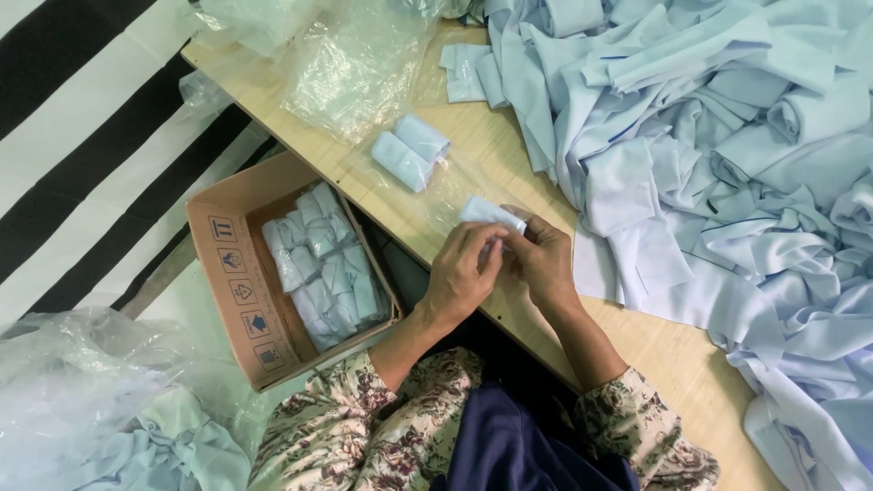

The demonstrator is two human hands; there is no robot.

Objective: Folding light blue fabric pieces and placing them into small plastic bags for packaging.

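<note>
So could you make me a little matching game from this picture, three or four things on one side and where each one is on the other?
Things:
1. Small folded cloth
2. Two rolled pieces
3. Cardboard box
4. Loose heap of pale blue cloth

Places:
A. Spread over the table's far right side
B. On the floor beside the table, full of bagged bundles
C. Between the fingers of both hands
D. Lying on clear plastic on the table top

Pairs: 1-C, 2-D, 3-B, 4-A
</note>
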